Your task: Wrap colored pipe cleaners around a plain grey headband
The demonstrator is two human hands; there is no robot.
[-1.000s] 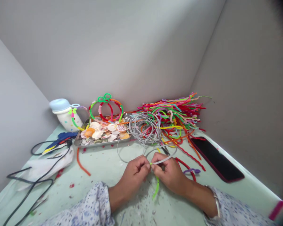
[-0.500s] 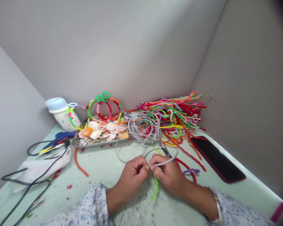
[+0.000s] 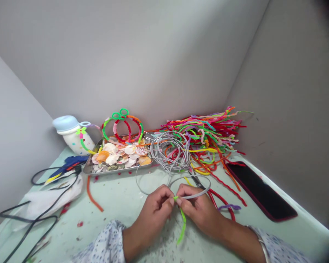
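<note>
My left hand (image 3: 155, 206) and my right hand (image 3: 199, 206) meet at the middle of the table, both closed in a pinch with fingertips nearly touching. Between them is a bright green pipe cleaner (image 3: 183, 228), a bit of it wrapped round a grey wire and its tail hanging down below my fingers. The wire loop (image 3: 209, 182) bows out over my right hand. Behind, the grey wire coil (image 3: 152, 148) leans by the shell tray; a thinner loop of it curves near my left hand. My fingers hide exactly how each one grips.
A metal tray (image 3: 120, 171) of seashells (image 3: 112, 159) bears pipe-cleaner headbands (image 3: 122, 128). Behind on the right lies a heap of coloured pipe cleaners (image 3: 208, 126). A phone (image 3: 261, 191), scissors (image 3: 199, 181), a white bottle (image 3: 74, 140) and black cables (image 3: 34, 221) surround my hands.
More green shows between my fingertips, wrapped on the wire. Both hands keep their pinch. The view has shifted slightly.
</note>
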